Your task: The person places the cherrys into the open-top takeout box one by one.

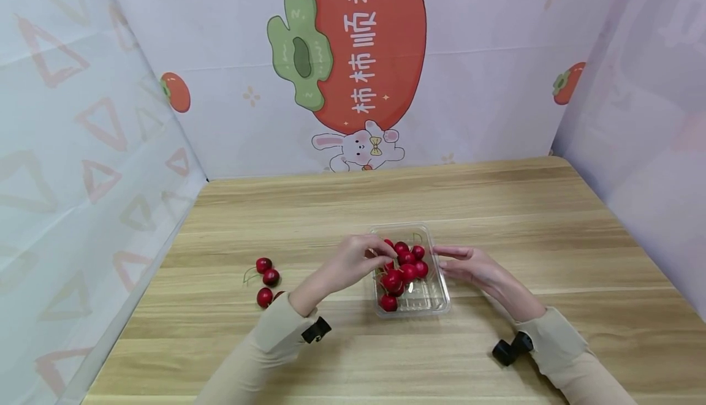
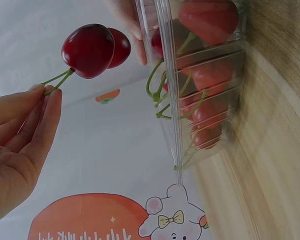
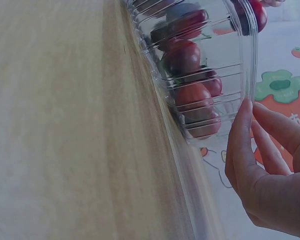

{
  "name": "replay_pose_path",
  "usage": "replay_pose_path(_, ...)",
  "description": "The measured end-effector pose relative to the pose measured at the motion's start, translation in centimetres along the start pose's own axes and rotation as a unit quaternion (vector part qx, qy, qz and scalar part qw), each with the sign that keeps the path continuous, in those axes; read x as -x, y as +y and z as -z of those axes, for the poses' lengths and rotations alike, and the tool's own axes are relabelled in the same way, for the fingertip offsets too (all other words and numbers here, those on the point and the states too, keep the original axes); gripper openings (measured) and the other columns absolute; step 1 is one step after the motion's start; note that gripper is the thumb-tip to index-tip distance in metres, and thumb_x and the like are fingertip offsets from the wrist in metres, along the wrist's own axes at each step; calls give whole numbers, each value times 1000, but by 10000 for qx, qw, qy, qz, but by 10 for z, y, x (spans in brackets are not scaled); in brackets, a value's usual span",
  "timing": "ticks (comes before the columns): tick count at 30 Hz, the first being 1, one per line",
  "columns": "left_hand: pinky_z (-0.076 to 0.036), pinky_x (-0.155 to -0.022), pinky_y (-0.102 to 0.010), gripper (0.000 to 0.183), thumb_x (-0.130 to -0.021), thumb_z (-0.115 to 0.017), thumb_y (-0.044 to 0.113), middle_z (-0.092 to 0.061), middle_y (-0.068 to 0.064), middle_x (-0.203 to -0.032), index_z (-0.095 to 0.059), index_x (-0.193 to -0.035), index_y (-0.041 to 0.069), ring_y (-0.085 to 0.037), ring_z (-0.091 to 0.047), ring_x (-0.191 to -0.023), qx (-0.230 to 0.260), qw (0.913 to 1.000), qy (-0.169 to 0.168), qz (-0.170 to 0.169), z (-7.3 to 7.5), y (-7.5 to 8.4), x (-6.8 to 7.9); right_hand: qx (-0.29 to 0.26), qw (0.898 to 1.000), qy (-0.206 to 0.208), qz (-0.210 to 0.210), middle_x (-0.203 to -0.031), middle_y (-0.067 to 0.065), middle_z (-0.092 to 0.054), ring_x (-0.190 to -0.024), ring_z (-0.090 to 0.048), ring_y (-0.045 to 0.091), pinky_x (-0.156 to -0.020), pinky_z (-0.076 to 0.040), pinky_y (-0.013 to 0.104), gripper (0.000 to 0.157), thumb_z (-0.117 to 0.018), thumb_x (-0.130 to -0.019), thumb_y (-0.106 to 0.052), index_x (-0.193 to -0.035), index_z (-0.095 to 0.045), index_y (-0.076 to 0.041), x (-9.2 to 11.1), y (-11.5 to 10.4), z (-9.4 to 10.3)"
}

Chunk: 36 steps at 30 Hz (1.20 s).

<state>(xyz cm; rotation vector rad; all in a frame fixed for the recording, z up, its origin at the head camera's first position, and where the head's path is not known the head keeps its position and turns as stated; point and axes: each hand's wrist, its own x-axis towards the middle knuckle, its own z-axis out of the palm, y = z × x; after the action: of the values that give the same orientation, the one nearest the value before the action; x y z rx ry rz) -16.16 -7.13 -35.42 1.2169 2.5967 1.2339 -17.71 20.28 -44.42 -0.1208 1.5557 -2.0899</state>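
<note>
My left hand [image 1: 346, 265] pinches the green stems of a pair of dark red cherries [image 2: 87, 51] between thumb and fingertips. The pair hangs above the clear plastic box [image 1: 436, 312], clear of its rim in the left wrist view. Inside the box lies a heap of several red cherries [image 1: 421, 269], some with stems. At the box's right side, my right hand [image 1: 475, 270] touches the rim with extended thumb and fingers, seen close in the right wrist view beside the rim [image 3: 249, 60].
Several loose cherries [image 1: 271, 277] lie left of the box on the wooden table [image 1: 496, 209], one partly hidden behind the left wrist. Each sleeve cuff carries a small black device [image 1: 316, 329]. Printed cloth walls [image 1: 469, 86] stand behind and on both sides.
</note>
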Motion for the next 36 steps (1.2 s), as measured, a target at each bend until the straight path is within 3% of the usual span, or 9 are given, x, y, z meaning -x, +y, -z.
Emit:
replay_pose_path(4,-47,-66,-13,8,-79,-63,1,-65,-5,-85,-67,-86,3,-8,-58,-75,-100,9999,-108,-30,-5,-1,-3,33,10000,-25,0,-109,2,-61,-92,-61,16,-84,-46,28,33,-57,-80,6,-112,-58,-3,0,-1,0)
replay_pose_path(14,-46,-65,-12,10,-79,-64,3,-64,-3,-86,-67,-88,5,-8,-55,-75,-290,9990,-345,79,-17,-3,-5,173,9998,97,-85,-110,1,-61,-91,-61,13,-83,-47,26,34,-58,-80,6,-112,-59,-5,-1,-1,-1)
replay_pose_path(22,-45,-60,-11,11,-78,-65,4,-66,-3,-86,-68,-88,4,-4,-53,-70,-213,9982,-553,85,-25,-6,-6,48,10000,-19,-42,-105,-3,-63,-90,-62,14,-82,-47,26,31,-55,-81,7,-101,-65,-14,-1,-1,-1)
replay_pose_path(30,-42,-56,-9,10,-79,-64,4,-66,-2,-85,-68,-88,5,1,-48,-65,-386,9965,-738,83,-31,-7,-4,70,9996,218,-174,-111,3,-61,-89,-62,15,-82,-47,27,33,-59,-78,5,-108,-62,-10,0,-2,-3)
replay_pose_path(36,-43,-61,-9,9,-79,-63,2,-66,-2,-84,-68,-87,4,-1,-54,-70,-391,9956,-849,8,-34,-8,-5,59,9994,262,-212,-113,4,-59,-91,-62,16,-83,-46,27,35,-60,-78,6,-107,-62,-12,-1,-1,-3)
